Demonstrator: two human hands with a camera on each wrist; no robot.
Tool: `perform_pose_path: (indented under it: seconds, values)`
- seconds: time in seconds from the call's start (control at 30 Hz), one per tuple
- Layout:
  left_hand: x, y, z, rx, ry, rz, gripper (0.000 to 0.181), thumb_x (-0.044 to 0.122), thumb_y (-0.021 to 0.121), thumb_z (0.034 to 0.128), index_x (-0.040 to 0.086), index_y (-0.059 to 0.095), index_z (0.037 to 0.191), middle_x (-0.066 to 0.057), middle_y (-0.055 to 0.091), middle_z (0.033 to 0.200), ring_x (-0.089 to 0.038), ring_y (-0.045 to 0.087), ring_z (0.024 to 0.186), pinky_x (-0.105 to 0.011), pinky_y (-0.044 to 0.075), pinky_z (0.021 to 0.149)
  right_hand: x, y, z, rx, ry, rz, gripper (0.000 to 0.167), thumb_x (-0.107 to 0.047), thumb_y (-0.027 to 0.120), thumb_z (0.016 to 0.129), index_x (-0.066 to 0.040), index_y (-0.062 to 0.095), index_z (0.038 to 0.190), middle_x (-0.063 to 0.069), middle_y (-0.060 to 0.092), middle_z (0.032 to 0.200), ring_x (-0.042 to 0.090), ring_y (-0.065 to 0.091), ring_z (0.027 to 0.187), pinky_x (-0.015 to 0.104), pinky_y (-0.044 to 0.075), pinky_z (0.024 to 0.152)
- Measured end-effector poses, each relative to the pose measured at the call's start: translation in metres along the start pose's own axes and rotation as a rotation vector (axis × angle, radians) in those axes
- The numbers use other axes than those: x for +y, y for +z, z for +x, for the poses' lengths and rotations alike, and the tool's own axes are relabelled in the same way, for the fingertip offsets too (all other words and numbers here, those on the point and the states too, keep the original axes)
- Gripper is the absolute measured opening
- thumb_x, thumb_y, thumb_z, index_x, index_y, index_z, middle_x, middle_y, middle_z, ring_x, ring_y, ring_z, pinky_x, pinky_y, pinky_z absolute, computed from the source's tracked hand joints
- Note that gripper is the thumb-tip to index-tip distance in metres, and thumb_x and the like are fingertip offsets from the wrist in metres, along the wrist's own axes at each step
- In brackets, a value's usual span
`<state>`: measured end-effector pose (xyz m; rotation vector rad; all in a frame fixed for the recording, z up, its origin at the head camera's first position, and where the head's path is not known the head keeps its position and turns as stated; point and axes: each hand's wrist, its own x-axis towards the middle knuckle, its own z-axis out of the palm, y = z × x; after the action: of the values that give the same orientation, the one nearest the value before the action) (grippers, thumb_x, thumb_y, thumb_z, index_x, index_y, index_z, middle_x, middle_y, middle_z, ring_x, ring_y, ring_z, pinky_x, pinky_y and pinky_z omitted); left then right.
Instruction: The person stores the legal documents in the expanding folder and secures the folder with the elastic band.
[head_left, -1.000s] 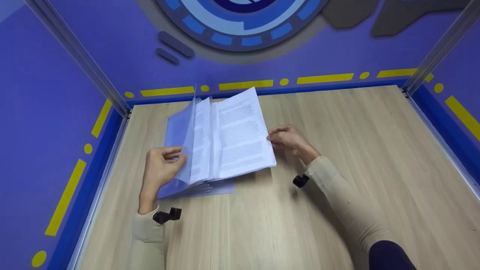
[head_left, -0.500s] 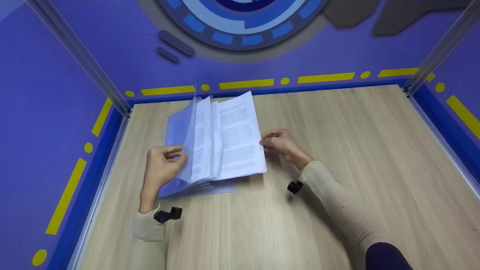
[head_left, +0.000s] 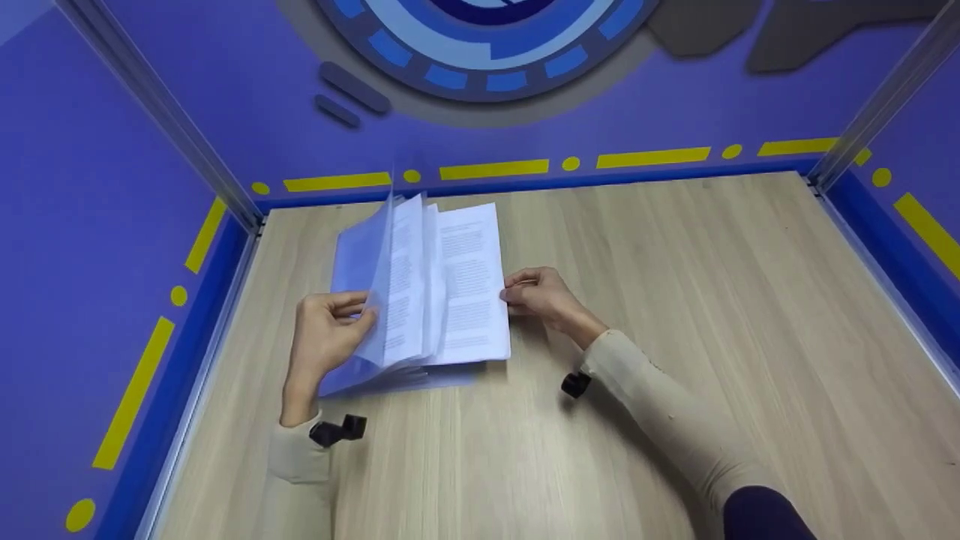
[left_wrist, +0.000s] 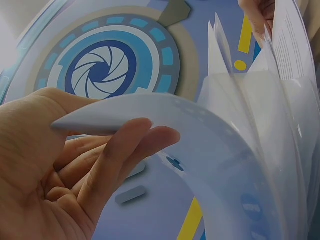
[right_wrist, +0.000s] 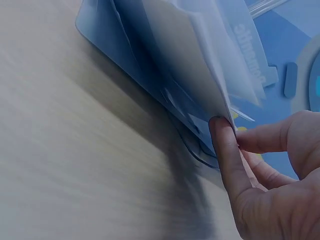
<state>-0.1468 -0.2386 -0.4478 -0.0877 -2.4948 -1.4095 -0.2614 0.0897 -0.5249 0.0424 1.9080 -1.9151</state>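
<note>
A translucent bluish folder (head_left: 360, 259) with clear inner pockets lies open on the table, left of centre. My left hand (head_left: 326, 337) pinches the edge of its clear cover (left_wrist: 200, 117) between thumb and fingers; the cover bends in an arc in the left wrist view. Printed sheets (head_left: 409, 277) stand among the raised pockets. My right hand (head_left: 544, 298) pinches the right edge of a thin stack of printed paper (head_left: 476, 281), thumb on one side and fingers on the other. The stack's left edge is hidden behind the pockets. In the right wrist view the stack (right_wrist: 182, 45) is tilted above the folder's back cover.
The light wood table (head_left: 637, 420) extends to the right and front. Blue printed panels (head_left: 600, 105) rise behind and on both sides, with metal posts (head_left: 165, 120) at the corners. Small black wrist cameras (head_left: 576, 385) hang beside both sleeves.
My right hand has moved left and slightly nearer with the paper stack, which has straightened and lies further behind the pockets. The left hand has stayed nearly still on the cover.
</note>
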Motion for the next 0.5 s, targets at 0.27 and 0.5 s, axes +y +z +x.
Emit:
perform_pose_path:
  seconds: [0.27, 0.5]
  values:
    - [0.000, 0.001, 0.000, -0.003, -0.004, -0.003, 0.024, -0.003, 0.079, 0.0885, -0.010, 0.080, 0.111, -0.029, 0.078, 0.106, -0.042, 0.080, 0.094, -0.006, 0.055, 0.070, -0.002, 0.012, 0.002, -0.012, 0.008, -0.016, 0.009, 0.006, 0.070, 0.094, 0.005, 0.068, 0.103, 0.008, 0.071, 0.090, 0.015, 0.073, 0.077, 0.027, 0.065, 0.070]
    - [-0.001, 0.001, 0.000, -0.005, 0.008, -0.012, 0.024, -0.003, 0.079, 0.0887, -0.010, 0.080, 0.111, -0.030, 0.078, 0.105, -0.042, 0.080, 0.093, -0.007, 0.056, 0.070, -0.003, 0.019, 0.004, -0.023, -0.006, -0.014, 0.011, 0.007, 0.070, 0.093, 0.007, 0.070, 0.105, 0.009, 0.072, 0.093, 0.015, 0.074, 0.078, 0.028, 0.066, 0.071]
